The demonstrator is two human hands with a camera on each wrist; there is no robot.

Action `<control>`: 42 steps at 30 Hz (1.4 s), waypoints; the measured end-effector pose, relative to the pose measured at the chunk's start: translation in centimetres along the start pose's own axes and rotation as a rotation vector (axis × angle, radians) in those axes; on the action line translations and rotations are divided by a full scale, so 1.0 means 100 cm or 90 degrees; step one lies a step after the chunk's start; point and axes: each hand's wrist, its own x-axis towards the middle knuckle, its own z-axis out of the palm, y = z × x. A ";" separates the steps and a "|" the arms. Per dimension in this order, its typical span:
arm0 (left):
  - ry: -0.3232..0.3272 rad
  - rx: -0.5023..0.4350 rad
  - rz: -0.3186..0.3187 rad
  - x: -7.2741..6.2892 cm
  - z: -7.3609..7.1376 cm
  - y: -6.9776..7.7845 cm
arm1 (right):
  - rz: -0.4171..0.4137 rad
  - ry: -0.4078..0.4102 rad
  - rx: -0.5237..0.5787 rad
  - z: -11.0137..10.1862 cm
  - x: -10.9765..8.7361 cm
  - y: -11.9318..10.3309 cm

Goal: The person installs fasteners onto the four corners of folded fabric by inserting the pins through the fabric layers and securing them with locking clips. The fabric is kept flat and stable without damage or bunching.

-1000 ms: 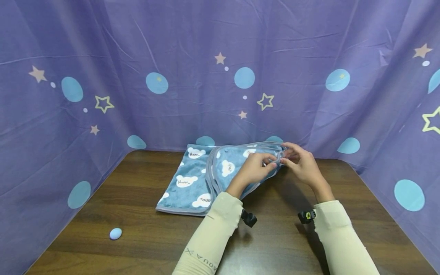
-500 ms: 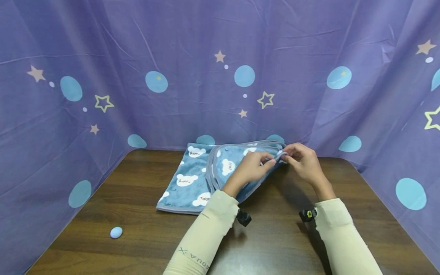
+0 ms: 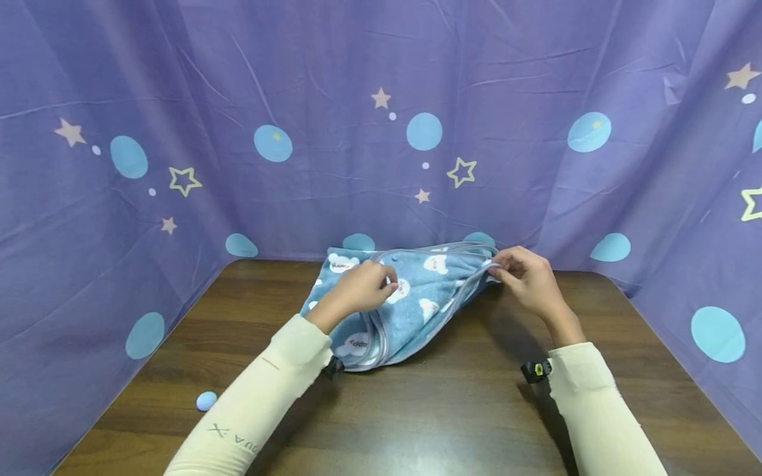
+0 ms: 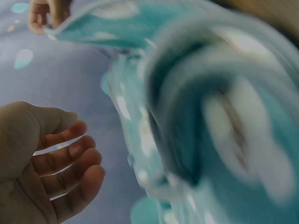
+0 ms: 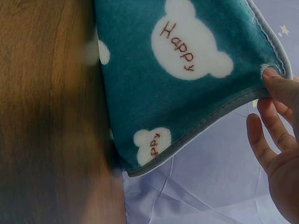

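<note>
A teal blanket (image 3: 411, 330) with white bear-head prints, brown "Happy" lettering and grey edging lies partly folded at the back of the table. My right hand (image 3: 530, 277) pinches its right corner between thumb and index finger, and in the right wrist view the cloth (image 5: 140, 88) hangs raised from that pinch. Over the left part of the blanket is my left hand (image 3: 366, 287), fingers loosely bent around nothing. The left wrist view shows that hand (image 4: 56, 163) apart from the blurred blanket folds (image 4: 187, 107).
A small pale blue egg-shaped object (image 3: 206, 400) rests at the front left of the brown wooden table (image 3: 452, 410), beside my left sleeve (image 3: 256, 396). A purple curtain (image 3: 333, 132) with stars and dots hangs behind and along both sides.
My left hand has let go of the blanket's right corner and moved left across it. My right hand keeps its pinch there, and the blanket's front edge hangs more loosely.
</note>
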 end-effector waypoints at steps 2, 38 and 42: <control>-0.006 0.024 -0.006 -0.011 -0.002 -0.012 | 0.000 0.001 -0.001 0.000 -0.002 0.008; -0.132 -0.189 -0.035 -0.251 -0.040 -0.182 | 0.013 -0.036 -0.008 -0.003 -0.005 0.037; -0.189 -0.294 -0.052 -0.264 -0.040 -0.191 | 0.010 -0.035 -0.012 -0.003 -0.005 0.036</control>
